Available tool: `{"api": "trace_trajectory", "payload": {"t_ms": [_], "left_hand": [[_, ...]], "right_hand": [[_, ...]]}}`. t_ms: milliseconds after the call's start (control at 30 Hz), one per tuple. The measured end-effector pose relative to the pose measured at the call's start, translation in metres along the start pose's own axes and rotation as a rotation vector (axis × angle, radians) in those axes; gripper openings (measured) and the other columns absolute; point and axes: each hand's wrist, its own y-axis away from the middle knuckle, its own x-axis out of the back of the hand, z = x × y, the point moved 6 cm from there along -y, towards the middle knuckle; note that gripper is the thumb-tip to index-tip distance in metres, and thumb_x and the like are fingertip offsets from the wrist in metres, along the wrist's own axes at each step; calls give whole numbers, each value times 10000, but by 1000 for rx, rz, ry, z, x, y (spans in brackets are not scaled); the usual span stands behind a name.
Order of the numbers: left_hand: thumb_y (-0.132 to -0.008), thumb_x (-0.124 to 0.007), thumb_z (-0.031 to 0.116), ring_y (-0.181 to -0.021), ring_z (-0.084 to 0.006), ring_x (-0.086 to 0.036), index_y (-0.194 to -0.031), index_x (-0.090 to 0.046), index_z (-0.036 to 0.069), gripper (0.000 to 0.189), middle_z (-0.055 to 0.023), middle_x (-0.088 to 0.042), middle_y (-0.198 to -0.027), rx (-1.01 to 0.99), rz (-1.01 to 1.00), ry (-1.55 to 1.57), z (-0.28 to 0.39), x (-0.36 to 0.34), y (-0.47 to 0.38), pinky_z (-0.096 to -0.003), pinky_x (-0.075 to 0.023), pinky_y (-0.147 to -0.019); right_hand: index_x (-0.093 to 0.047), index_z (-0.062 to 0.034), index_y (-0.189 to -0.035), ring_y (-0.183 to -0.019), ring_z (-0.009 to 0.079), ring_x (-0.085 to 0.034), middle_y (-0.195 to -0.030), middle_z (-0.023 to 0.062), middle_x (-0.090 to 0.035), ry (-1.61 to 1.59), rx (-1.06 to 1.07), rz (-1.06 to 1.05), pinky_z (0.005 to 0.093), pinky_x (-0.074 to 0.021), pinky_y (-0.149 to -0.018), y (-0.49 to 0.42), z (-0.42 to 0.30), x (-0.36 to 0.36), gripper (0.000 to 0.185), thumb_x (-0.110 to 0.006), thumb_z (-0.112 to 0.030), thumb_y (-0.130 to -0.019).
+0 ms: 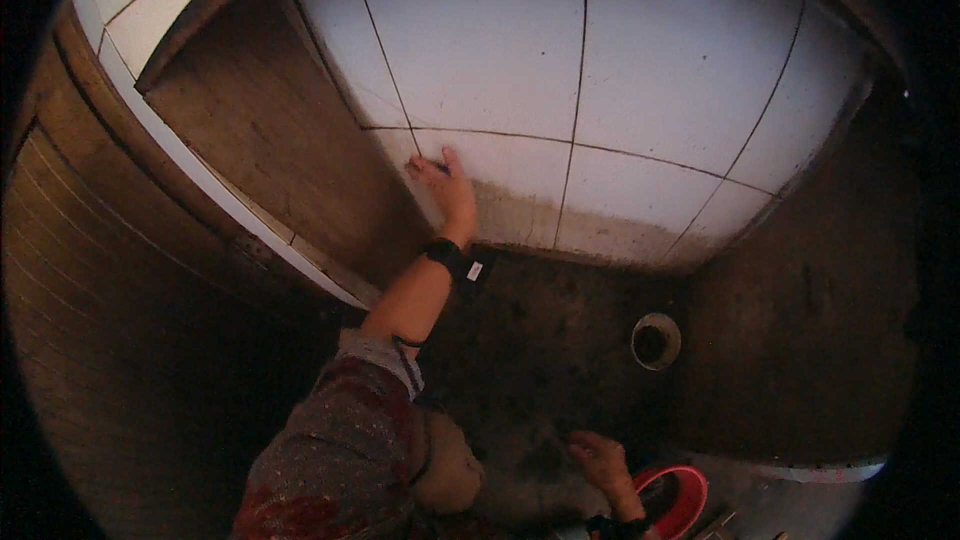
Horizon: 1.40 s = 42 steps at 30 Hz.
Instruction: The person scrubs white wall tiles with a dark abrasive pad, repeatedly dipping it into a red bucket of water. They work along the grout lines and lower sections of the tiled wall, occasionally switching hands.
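Note:
My left hand (448, 184) is stretched forward against or just in front of the lower part of a white tiled wall (495, 90). Its fingers are bent, and a small dark patch shows between them; whether that is a held object or shadow I cannot tell. Brown grime covers the bottom strip of the tiles (525, 210). Low in the view, my right hand (600, 461) hangs over the dark floor (540, 360), beside a pink-red plastic basin (703, 491). Its fingers are loosely curled, and blur hides whether they hold anything. Dark bands circle both wrists.
A pale round container or pipe end (634, 341) with a dark inside stands at the right. Near my left wrist lies a small white tag (474, 271) on something dark. Brown side panels (285, 112) flank the tiles at left. My bent knee (450, 465) is below.

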Motion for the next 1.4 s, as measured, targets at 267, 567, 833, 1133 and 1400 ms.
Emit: {"api": "trace_trajectory", "payload": {"t_ms": [267, 567, 833, 1133, 1400], "left_hand": [[-961, -465, 416, -1436, -399, -13, -1465, -40, -74, 821, -315, 46, -1522, 138, -47, -63, -26, 5, 11, -423, -101, -1161], [-970, -461, 358, -1441, -381, -13, -1463, -64, -80, 769, -274, 14, -1542, -440, 117, 38, 46, 0, -21, -418, -95, -1164], [-975, -412, 440, -1444, -366, -28, -1468, -53, -73, 797, -262, 55, -1544, 64, 25, -65, -8, 21, -5, -396, -96, -1168], [-975, -395, 468, -1440, -379, -44, -1471, -50, -64, 805, -265, 60, -1543, -172, 78, -43, 20, 9, -19, -400, -115, -1164], [-968, -416, 462, -1436, -393, -42, -1468, -45, -72, 820, -281, 62, -1536, -81, 45, -9, 16, 6, -25, -413, -110, -1162]], "right_hand": [[-661, -73, -1116, -850, 245, -691, -956, 129, -705, -55, -120, -19, 338, -533, -749, 1, 12, -10, 352, -681, -272, -827], [-669, -93, -1116, -825, 248, -689, -942, 138, -705, 47, -96, -14, 344, -530, -736, 0, 15, -6, 354, -697, -280, -816], [-673, -94, -1105, -867, 251, -692, -945, 144, -704, 35, -70, 11, 347, -534, -742, -2, 15, -6, 339, -699, -278, -821], [-681, -125, -1103, -853, 258, -691, -957, 112, -706, -26, -83, 4, 354, -537, -744, 0, 23, -9, 349, -692, -326, -817], [-668, -136, -1127, -821, 262, -688, -915, 129, -703, 106, -102, -23, 367, -531, -730, 1, 32, -4, 361, -677, -336, -827]]}}
